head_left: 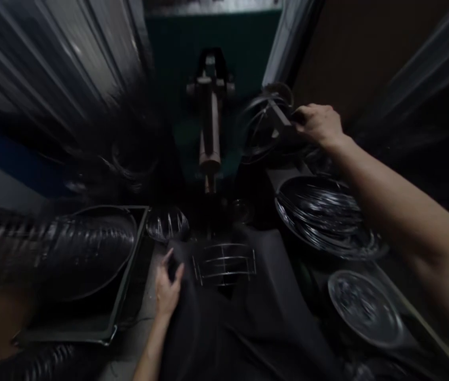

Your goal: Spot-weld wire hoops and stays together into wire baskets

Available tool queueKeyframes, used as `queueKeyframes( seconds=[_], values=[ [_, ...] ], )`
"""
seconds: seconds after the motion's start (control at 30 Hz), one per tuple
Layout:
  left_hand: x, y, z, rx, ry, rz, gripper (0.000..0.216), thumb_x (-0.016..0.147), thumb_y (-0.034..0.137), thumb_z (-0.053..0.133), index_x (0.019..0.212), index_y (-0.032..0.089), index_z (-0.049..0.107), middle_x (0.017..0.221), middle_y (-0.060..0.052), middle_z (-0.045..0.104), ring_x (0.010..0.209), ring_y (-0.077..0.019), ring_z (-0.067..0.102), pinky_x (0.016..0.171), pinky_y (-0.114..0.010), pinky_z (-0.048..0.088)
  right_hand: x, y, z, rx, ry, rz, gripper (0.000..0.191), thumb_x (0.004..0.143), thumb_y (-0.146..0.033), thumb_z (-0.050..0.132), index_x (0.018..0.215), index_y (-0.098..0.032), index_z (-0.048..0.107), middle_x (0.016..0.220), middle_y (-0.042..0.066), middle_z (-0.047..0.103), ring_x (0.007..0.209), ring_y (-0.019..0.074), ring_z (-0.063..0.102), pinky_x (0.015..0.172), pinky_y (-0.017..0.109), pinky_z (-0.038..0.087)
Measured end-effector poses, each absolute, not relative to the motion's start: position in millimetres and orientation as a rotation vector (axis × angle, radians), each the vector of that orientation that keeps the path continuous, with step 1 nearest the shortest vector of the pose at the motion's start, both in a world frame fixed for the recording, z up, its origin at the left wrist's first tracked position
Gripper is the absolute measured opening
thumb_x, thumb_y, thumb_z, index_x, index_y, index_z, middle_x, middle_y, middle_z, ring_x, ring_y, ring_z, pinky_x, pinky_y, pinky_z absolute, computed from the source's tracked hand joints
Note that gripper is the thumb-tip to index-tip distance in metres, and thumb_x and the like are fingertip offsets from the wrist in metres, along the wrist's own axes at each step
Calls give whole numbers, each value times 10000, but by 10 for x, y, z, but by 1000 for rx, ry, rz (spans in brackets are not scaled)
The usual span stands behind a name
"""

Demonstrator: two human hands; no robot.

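Note:
At the upper right my right hand is closed at the edge of a round wire frame with a flat metal strip; blur hides the exact grip. My left hand is low, beside my left knee, with thumb and fingers apart and nothing in it. Between my knees, on dark cloth, is a small curved wire grid. Ahead stands a machine with a copper-coloured rod pointing down.
On the left, a green-edged tray bears a large basin and a stack of ribbed wire pieces. Near my left knee stands a small bowl. To the right are a basin of thin metal wires and a round dish of small parts.

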State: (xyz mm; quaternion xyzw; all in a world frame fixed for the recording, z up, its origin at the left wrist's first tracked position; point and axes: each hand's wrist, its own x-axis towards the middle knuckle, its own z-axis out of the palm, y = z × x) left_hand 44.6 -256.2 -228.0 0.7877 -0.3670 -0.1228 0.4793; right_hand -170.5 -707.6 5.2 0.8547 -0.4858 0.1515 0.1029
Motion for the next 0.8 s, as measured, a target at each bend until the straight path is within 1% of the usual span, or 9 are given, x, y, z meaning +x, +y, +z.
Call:
queueKeyframes(
  seconds=[0.07, 0.13, 0.2, 0.23, 0.3, 0.37, 0.47, 0.67, 0.8],
  values=[
    [469, -2508, -2405, 1939, -828, -329, 526, 842, 468, 523, 1282, 182, 483, 1253, -128, 541, 1155, -267, 533, 1022, -473, 413, -2100, -7052, -308, 2471, -1545, 260, 443, 940, -421, 460, 1207, -84, 568, 1156, 161, 577, 996, 204, 526, 833, 390, 414],
    [469, -2506, -2485, 1950, -814, -328, 514, 840, 473, 522, 1267, 188, 499, 1246, -119, 550, 1135, -262, 545, 1016, -458, 420, -2544, -6908, -729, 2404, -1703, 77, 460, 948, -435, 432, 1180, -64, 573, 1113, 185, 590, 940, 193, 528, 796, 369, 414],
    [456, -2533, -2521, 1956, -832, -301, 498, 840, 472, 522, 1251, 192, 514, 1232, -111, 558, 1140, -259, 540, 1028, -445, 411, -2932, -6670, -1151, 2369, -1813, -50, 457, 940, -447, 438, 1111, -59, 608, 1023, 193, 613, 877, 208, 547, 730, 350, 417],
    [450, -2550, -2527, 1959, -844, -290, 492, 841, 471, 519, 1246, 191, 518, 1228, -109, 560, 1146, -257, 536, 1033, -440, 407, -3083, -6543, -1346, 2376, -1817, -89, 430, 921, -439, 476, 1068, -64, 626, 999, 198, 616, 874, 229, 550, 710, 347, 414],
    [440, -2580, -2523, 1960, -862, -281, 492, 845, 473, 510, 1243, 183, 518, 1221, -112, 563, 1141, -255, 536, 1029, -436, 410, -3287, -6331, -1672, 2388, -1724, -116, 353, 910, -346, 495, 1103, -74, 611, 1078, 213, 588, 963, 279, 525, 725, 354, 395],
    [431, -2602, -2513, 1968, -877, -267, 493, 848, 480, 502, 1231, 171, 524, 1211, -119, 568, 1131, -256, 540, 1020, -442, 414, -3380, -6225, -1883, 2383, -1568, -137, 320, 929, -215, 389, 1131, -72, 591, 1105, 218, 564, 1006, 297, 492, 743, 359, 368],
    [415, -2611, -2515, 1986, -897, -237, 492, 847, 489, 500, 1217, 164, 531, 1192, -122, 574, 1123, -257, 543, 1013, -447, 416, -3414, -6242, -1988, 2363, -1464, -162, 388, 920, -118, 257, 1108, -67, 593, 1023, 214, 564, 947, 276, 482, 730, 349, 342],
    [408, -2586, -2554, 1988, -905, -208, 459, 859, 481, 487, 1197, 174, 541, 1181, -113, 581, 1120, -250, 549, 1002, -432, 426, -3460, -6236, -1959, 2397, -1495, -176, 359, 914, -144, 292, 1089, -111, 604, 1007, 168, 578, 829, 230, 504, 707, 324, 332],
    [429, -2600, -2552, 1984, -949, -179, 427, 865, 472, 483, 1154, 170, 567, 1132, -106, 594, 1080, -239, 563, 983, -420, 437, -3487, -6155, -1954, 2263, -1801, -56, 384, 934, -277, 365, 1192, -37, 517, 1047, 212, 567, 788, 240, 533, 663, 329, 343]
  ],
)
